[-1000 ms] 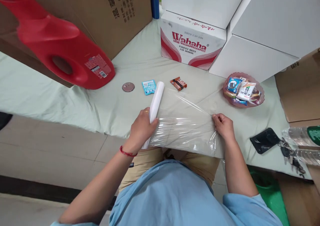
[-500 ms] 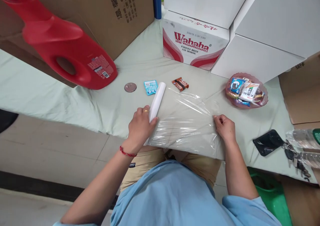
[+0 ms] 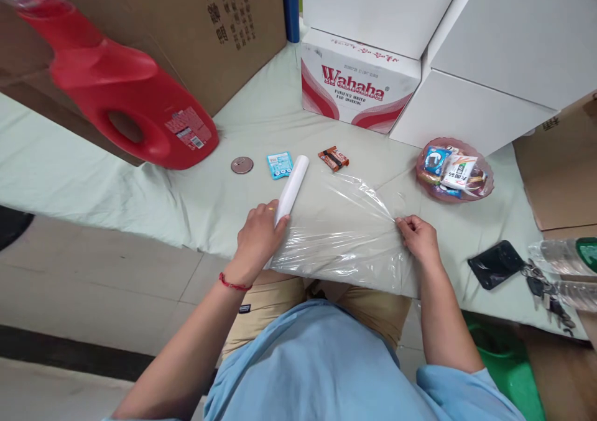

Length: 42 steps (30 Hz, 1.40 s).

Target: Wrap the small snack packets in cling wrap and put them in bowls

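My left hand is wrapped round a white roll of cling film that lies slanted on the table. A sheet of clear cling film stretches rightward from the roll, wrinkled and shiny, down to the table's front edge. At its right side my right hand pinches the film between thumb and finger. Behind the film lies an orange-wrapped snack. A light blue packet is just left of the roll's far end, and a round brown disc sits farther left.
A red jug stands at the left before a brown carton. Behind are a Wahaha water box and white boxes. To the right are a pink bowl of snacks, a black phone-like item, keys and clear bottles.
The film's right side is gathered more tightly at my right hand, with sharper creases running to the pinch. Both hands keep their grips; the whole view has shifted slightly.
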Available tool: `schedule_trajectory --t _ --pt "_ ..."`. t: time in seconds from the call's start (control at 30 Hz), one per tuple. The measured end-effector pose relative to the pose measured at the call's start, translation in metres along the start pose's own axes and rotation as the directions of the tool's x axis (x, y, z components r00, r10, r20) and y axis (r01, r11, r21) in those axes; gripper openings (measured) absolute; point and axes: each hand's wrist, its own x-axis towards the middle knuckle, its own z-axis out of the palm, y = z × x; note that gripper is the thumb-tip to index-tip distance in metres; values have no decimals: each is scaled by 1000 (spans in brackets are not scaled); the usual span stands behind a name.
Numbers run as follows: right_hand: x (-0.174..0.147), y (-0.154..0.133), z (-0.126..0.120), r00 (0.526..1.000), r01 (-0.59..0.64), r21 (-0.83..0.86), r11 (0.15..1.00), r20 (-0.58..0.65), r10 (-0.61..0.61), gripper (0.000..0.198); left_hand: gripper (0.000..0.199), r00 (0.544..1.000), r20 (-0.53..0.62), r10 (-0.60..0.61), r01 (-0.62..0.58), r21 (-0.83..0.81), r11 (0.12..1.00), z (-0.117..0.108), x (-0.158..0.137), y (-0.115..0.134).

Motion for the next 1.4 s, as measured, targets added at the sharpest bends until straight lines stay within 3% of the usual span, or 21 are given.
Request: schedule_trajectory --t 0.1,0.23,0.33,0.4,0.5,0.57,0.7,0.83,1.17,1.27,1.33,1.4 --pt "1 0 3 1000 -6 1 1000 -28 6 51 53 996 -73 -47 45 -26 999 3 1 -7" --pt "1 1 8 994 21 -108 994 -101 -32 48 54 974 -226 -6 -3 -42 999 5 -10 -1" --pt "0 1 11 987 47 -185 982 -141 -74 48 47 926 -370 74 -104 -61 993 9 -32 20" --pt "-1 -1 12 985 52 -196 979 -149 -82 49 40 890 -415 189 -246 -87 965 17 -49 39" --pt "-1 -3 11 988 40 -190 981 -137 -67 51 38 821 -342 458 -512 -86 855 35 -64 63" --pt "0 -3 9 992 36 -173 984 -116 -57 52 43 799 -266 540 -576 -78 814 48 -64 71" --pt "3 0 3 998 0 -37 999 -59 -3 52 56 852 -137 505 -515 -46 856 62 -50 70" --pt "6 2 -3 997 -73 157 985 18 71 56 58 860 -35 508 -509 0 861 64 -43 62" --pt "10 -2 -16 980 -190 219 957 96 173 61 66 849 -30 528 -524 91 847 69 -45 60" --pt "15 6 -29 972 -237 177 955 41 233 60 69 849 -46 526 -523 73 849 70 -45 59" --pt "22 12 -42 968 -231 93 969 -75 238 58 71 848 -48 528 -525 52 849 71 -45 59" --pt "34 10 -54 974 -137 -81 987 -191 119 56 73 845 -49 532 -531 29 847 72 -45 58"
